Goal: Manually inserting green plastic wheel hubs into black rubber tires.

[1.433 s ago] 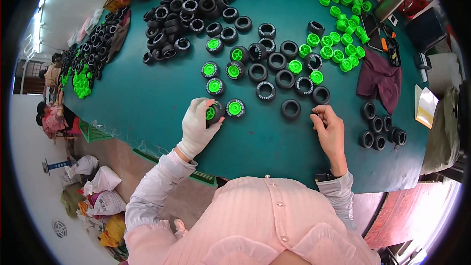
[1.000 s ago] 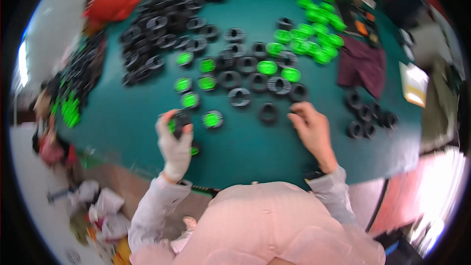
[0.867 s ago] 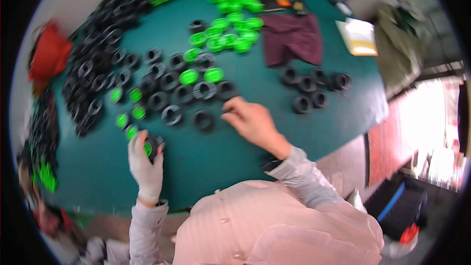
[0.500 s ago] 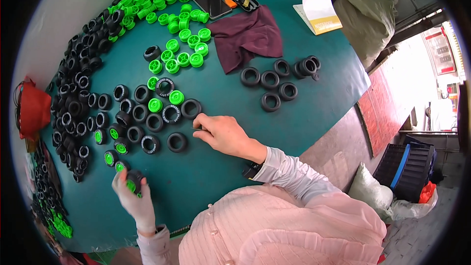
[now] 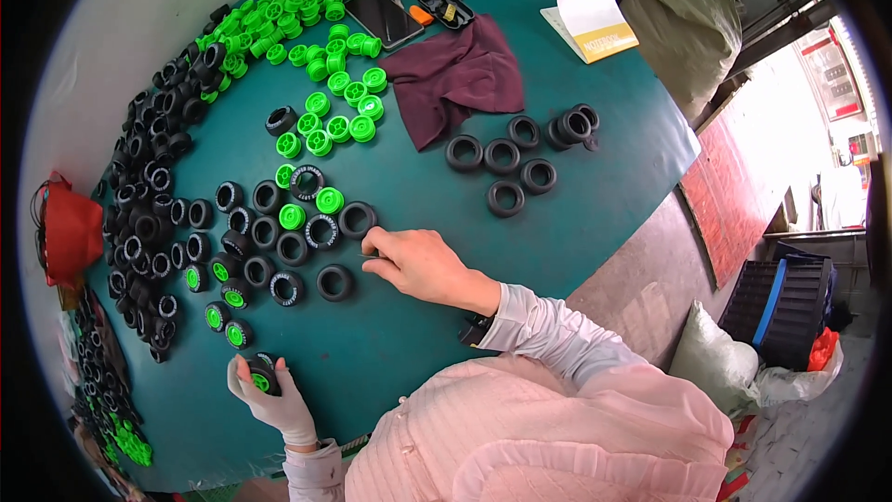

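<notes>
My left hand (image 5: 282, 409), in a pale glove, grips a toy wheel (image 5: 263, 377), a black tyre with a green rim inside, over the near edge of the table. My bare right hand (image 5: 426, 268) is closed in a pinch at mid-table. A small dark bit shows at its fingertips, too little to name. Just beyond the fingers lies a black tyre (image 5: 358, 220), and another tyre (image 5: 334, 283) lies to their left. Tyres with green rims fitted, such as this wheel (image 5: 238, 334), stand beyond my left hand.
Loose black tyres (image 5: 144, 195) heap along the left side, green rims (image 5: 269, 19) at the back. Several tyres (image 5: 502, 156) lie right of centre, near a maroon cloth (image 5: 455, 74). A tablet (image 5: 384, 19), an open notebook (image 5: 595, 28) and a red bag (image 5: 72, 228) are around them.
My left hand has shifted slightly right and toward me with the wheel still in it. The right hand keeps its pinch with little movement. The whole view has shifted a little.
</notes>
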The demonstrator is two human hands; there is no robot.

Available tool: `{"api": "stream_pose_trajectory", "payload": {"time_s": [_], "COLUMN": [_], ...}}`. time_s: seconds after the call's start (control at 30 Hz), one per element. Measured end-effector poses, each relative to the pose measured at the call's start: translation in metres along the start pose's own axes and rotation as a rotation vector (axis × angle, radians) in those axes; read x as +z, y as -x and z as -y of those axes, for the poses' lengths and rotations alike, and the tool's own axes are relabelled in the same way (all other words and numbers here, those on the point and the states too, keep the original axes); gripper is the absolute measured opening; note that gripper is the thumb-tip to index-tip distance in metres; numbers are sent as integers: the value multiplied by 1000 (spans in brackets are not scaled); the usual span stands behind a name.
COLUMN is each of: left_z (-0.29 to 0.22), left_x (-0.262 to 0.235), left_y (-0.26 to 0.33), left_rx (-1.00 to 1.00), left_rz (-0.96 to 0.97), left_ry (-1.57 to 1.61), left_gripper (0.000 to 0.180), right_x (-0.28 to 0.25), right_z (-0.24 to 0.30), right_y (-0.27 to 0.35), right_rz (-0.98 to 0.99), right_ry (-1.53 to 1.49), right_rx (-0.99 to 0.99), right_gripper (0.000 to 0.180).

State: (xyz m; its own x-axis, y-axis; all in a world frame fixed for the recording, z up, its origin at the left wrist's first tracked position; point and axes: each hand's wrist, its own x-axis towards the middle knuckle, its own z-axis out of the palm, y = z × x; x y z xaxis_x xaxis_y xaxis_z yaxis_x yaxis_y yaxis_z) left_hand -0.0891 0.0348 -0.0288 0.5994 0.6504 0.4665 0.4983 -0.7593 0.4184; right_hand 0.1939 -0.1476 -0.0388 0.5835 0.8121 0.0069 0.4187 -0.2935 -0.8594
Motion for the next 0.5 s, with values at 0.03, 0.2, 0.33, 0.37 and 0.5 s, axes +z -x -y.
{"api": "stream_pose_trajectory", "payload": {"time_s": [0.03, 0.2, 0.33, 0.37, 0.5], "left_z": [2, -12, -2, -1, -7], "left_x": [0, 11, 8, 7, -12], "left_y": [1, -6, -20, -19, -25], "left_rx": [51, 137, 140, 185, 54], "left_rz": [-1, 13, 116, 197, 169], "left_ry": [-29, -68, -43, -76, -13], "left_gripper": [66, 61, 59, 58, 58], "right_x": [0, 2, -11, -13, -4], "right_z": [0, 0, 3, 2, -5], "right_y": [0, 1, 2, 3, 4], "right_rz": [-10, -23, 17, 18, -41], "right_ry": [-2, -13, -37, -46, -77], "right_rx": [2, -39, 16, 8, -69], "right_gripper": [21, 23, 22, 22, 22]}}
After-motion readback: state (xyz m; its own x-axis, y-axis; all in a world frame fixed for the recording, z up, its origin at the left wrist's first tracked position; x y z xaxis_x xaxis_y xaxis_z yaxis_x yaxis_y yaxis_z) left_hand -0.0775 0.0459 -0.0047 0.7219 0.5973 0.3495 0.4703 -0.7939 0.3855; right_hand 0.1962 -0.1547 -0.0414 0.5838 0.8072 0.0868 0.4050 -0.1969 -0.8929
